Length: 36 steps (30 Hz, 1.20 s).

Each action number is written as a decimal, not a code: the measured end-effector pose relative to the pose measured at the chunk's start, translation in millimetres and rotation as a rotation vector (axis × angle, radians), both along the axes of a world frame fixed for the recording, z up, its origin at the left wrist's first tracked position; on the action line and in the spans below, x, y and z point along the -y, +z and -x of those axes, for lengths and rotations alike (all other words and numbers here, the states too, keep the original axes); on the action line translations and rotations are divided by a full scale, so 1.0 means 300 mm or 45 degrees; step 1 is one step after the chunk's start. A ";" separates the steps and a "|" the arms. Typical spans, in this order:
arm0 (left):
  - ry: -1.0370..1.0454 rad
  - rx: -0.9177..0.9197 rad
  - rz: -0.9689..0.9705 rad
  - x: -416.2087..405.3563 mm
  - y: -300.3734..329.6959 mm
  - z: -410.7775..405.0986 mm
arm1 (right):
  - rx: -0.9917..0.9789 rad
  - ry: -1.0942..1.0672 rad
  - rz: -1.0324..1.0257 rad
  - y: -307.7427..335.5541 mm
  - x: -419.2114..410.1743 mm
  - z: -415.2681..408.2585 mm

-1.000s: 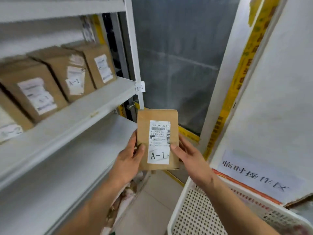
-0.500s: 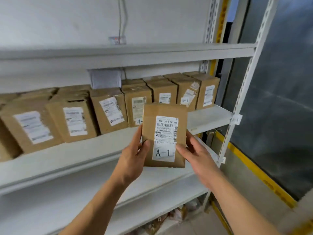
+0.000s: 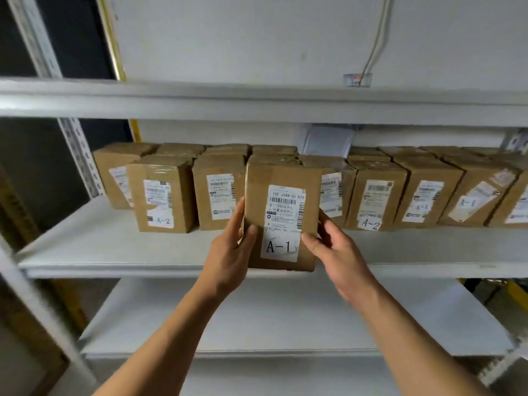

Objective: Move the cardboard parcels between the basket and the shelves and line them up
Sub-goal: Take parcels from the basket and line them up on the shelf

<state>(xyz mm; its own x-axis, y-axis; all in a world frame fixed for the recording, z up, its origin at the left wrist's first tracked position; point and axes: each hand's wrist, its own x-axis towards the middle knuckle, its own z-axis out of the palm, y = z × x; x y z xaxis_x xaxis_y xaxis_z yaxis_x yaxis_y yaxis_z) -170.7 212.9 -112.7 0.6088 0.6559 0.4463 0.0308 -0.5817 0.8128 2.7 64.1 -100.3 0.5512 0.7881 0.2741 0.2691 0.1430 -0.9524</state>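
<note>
The left hand's fingers [image 3: 238, 217] lie straight along the left side of a cardboard parcel [image 3: 281, 178], thumb curled onto its front face; the left hand [image 3: 228, 252] grips it from that side. The right hand's fingers [image 3: 325, 224] curl round the parcel's right edge, thumb pressed onto the lower corner of its white label [image 3: 283, 221], which reads A-1; the right hand [image 3: 340, 258] holds it there. The parcel is upright, its bottom at the front edge of the middle shelf [image 3: 120, 247], near the middle of that edge. Behind it a row of parcels [image 3: 374, 201] stands along the back of this shelf, labels facing out, two marked A-2. A lower shelf [image 3: 285, 318] lies beneath the forearms
</note>
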 end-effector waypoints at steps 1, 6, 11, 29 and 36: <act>0.032 0.020 0.001 -0.020 0.004 0.038 | 0.010 0.028 -0.007 -0.001 -0.040 0.025; 0.164 0.112 0.111 -0.106 0.005 0.238 | 0.040 0.222 -0.051 0.014 -0.223 0.151; 0.320 0.240 0.237 -0.136 0.006 0.429 | 0.133 0.425 -0.024 0.027 -0.381 0.291; 0.713 0.112 0.251 -0.623 0.074 0.912 | 0.209 0.515 0.096 0.022 -1.023 0.845; 0.666 -0.043 0.269 -0.884 0.045 0.937 | 0.290 0.242 0.138 -0.101 -1.267 0.902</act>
